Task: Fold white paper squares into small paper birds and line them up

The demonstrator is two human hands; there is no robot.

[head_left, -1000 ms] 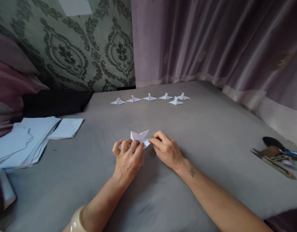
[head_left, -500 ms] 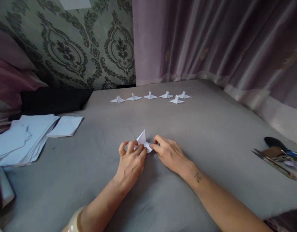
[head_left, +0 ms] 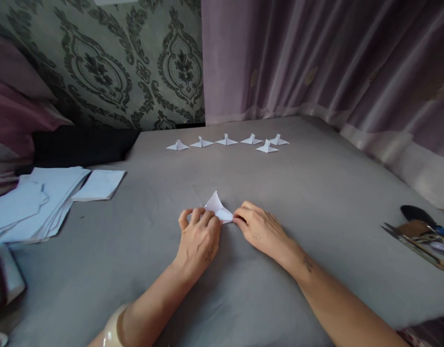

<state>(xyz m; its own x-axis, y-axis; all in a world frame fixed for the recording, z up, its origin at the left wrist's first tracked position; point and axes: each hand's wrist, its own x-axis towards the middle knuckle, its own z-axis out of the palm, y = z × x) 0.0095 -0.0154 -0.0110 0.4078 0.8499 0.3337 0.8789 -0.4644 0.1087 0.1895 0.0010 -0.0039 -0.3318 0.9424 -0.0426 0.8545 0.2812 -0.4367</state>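
Observation:
A partly folded piece of white paper (head_left: 217,206) lies on the grey cloth surface, one point sticking up and away from me. My left hand (head_left: 200,229) is closed over its left side, fingers curled and pressing it down; part of the paper is hidden under them. At the paper's right corner, my right hand (head_left: 256,226) pinches the tip between thumb and forefinger. Farther back stand several folded white paper figures with spread wings, such as one in the middle (head_left: 226,140) and one set slightly forward (head_left: 267,147).
To the left lie a loose stack of white sheets (head_left: 59,193) and a smaller square pile (head_left: 101,185). Behind them is a black cloth (head_left: 84,147). Thread snips (head_left: 417,246) and other small tools lie at the right edge. A curtain (head_left: 280,58) hangs behind.
My right hand has closed on the paper's right corner and drawn it out to the right into a point. My left hand stays pressed on the left side. The view has shifted slightly.

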